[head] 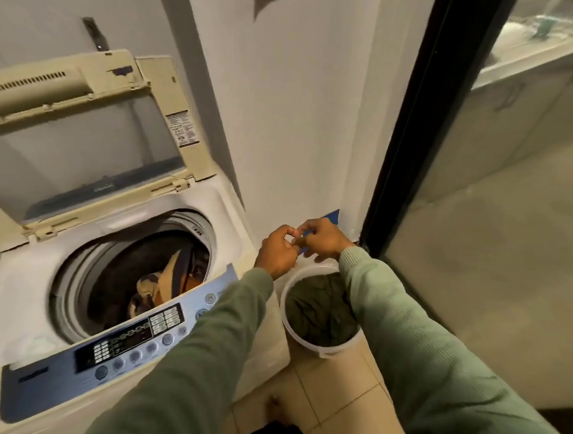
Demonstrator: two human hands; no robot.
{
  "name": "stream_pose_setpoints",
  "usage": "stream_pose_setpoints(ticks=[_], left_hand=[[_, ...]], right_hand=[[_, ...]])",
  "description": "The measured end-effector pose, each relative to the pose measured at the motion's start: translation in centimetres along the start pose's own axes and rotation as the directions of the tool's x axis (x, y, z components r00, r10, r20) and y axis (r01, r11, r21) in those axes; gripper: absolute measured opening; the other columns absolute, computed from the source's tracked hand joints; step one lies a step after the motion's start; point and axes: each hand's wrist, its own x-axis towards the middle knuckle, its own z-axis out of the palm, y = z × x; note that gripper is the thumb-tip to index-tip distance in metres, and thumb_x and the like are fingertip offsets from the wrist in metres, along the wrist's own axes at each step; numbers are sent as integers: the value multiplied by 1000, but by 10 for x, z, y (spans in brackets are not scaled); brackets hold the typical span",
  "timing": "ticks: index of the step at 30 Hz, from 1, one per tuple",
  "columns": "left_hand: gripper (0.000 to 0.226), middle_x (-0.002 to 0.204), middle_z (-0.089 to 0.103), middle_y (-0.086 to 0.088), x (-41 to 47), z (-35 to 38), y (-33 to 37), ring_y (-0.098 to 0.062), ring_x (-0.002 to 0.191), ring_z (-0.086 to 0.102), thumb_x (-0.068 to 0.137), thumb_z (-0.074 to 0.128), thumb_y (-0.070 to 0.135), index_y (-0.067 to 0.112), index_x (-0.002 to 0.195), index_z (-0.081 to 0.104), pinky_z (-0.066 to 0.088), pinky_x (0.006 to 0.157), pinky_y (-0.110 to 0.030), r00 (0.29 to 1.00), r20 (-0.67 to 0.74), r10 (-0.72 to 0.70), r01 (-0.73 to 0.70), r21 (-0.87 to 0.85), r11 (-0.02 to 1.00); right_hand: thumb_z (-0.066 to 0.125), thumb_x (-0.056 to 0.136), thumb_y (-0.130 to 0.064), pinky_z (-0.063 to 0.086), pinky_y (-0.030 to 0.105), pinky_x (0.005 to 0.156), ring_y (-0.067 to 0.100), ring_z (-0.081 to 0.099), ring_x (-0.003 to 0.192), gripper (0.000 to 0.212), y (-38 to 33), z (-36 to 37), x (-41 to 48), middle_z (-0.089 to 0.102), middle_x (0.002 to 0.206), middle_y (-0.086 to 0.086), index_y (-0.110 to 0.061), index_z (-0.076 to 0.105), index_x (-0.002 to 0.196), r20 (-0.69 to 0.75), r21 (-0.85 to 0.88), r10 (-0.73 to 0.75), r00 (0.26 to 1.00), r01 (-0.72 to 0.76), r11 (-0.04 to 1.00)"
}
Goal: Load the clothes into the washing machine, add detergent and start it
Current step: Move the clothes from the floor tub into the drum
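Observation:
The top-loading washing machine point(22, 293) stands at the left with its lid point(70, 147) raised. Brown, tan and dark clothes point(161, 286) lie in the drum. To the right of the machine, a white bucket point(321, 351) on the floor holds a dark green garment point(319, 313). Above the bucket's far rim, my left hand point(277, 251) and my right hand point(322, 239) meet and both pinch a small blue packet point(332, 216). The fingers hide most of it, and its label cannot be read.
The blue control panel point(128, 346) with round buttons runs along the machine's front edge, under my left forearm. A white wall point(288, 115) rises behind the bucket. A black-framed glass door point(414, 123) closes off the right. Tiled floor point(342, 399) lies below.

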Motion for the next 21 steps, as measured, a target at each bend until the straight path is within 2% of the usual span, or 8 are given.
stream_pose_setpoints(ticks=[3,6,9,12,16,18,21], left_hand=[[16,93,65,-10,14,17,4,-27,86,63,92,54,15,25,104,56,55,83,-42,999,42,17,-19,45,999],[17,97,62,-12,32,29,5,-22,83,58,92,56,10,19,106,55,50,75,-34,998,68,1,-4,40,999],[22,103,62,-14,51,39,2,-27,86,60,89,54,6,21,105,55,51,72,-33,996,79,-43,40,38,998],[21,111,60,-10,62,47,-4,-31,95,62,88,55,9,23,104,56,55,72,-32,992,89,-91,87,57,995],[20,114,62,-16,74,58,-19,-38,99,62,86,55,10,29,92,56,54,83,-44,981,89,-174,171,32,985],[19,113,63,-19,81,66,-28,-39,103,61,88,54,10,28,92,56,51,88,-47,974,90,-205,204,24,979],[16,109,63,-15,88,76,-40,-34,101,61,90,53,12,27,92,57,51,91,-47,968,87,-236,237,5,972]], right_hand=[[66,87,-19,58,39,72,25,69,84,16,19,-13,6,70,101,11,-18,65,103,-19,-19,45,999,-46,999],[66,88,-22,58,43,78,28,69,90,17,33,-29,11,68,101,11,-17,63,104,-32,-47,98,995,-99,994],[67,88,-22,58,44,81,28,67,90,21,45,-44,21,65,101,9,-16,63,107,-62,-79,138,989,-143,987],[68,86,-22,58,40,74,26,66,83,19,59,-52,30,66,104,10,-15,65,104,-87,-76,171,981,-178,981],[68,87,-23,54,36,69,22,62,77,18,74,-49,36,68,99,13,-16,63,102,-29,-102,219,975,-221,970],[69,86,-23,56,37,73,22,63,77,17,84,-46,44,68,100,14,-15,65,102,-8,-125,203,979,-203,971],[70,85,-25,57,40,85,24,66,89,14,101,-44,59,68,106,11,-22,65,97,23,-167,193,981,-186,968]])
